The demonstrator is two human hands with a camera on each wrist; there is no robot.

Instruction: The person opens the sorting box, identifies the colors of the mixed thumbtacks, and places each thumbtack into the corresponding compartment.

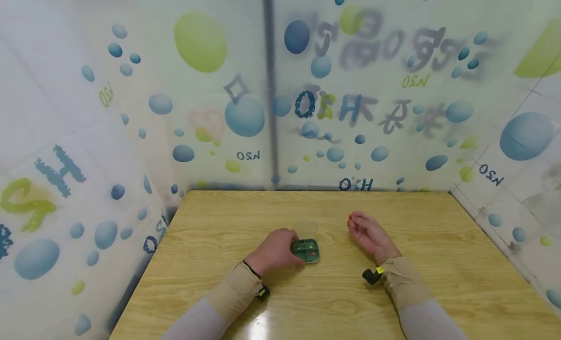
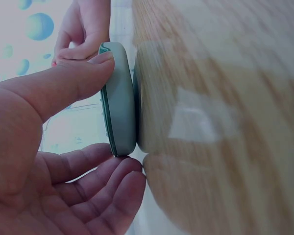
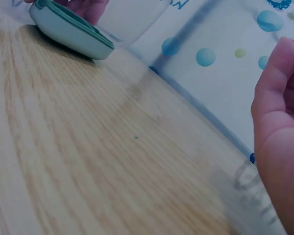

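My left hand (image 1: 273,252) grips a small green pill box (image 1: 300,244) from its left side, thumb on the near edge and fingers at the far one. Dividers split the box into compartments, with tiny red and pale yellowish pieces lying in the right-hand ones. Its clear lid (image 1: 305,229) stands swung back on the far side. The left wrist view shows the box's smooth pale green outer wall (image 2: 121,98) right at the tabletop. To the right of the box, apart from it, my right hand (image 1: 370,236) pinches a tiny red piece (image 1: 350,217) at its fingertips.
The light wooden table (image 1: 342,306) carries the box and ends at a straight far edge. Behind it and along both sides hang pale curtains (image 1: 385,135) printed with blue and green dots. Small black wrist cameras (image 1: 372,276) are strapped to both wrists.
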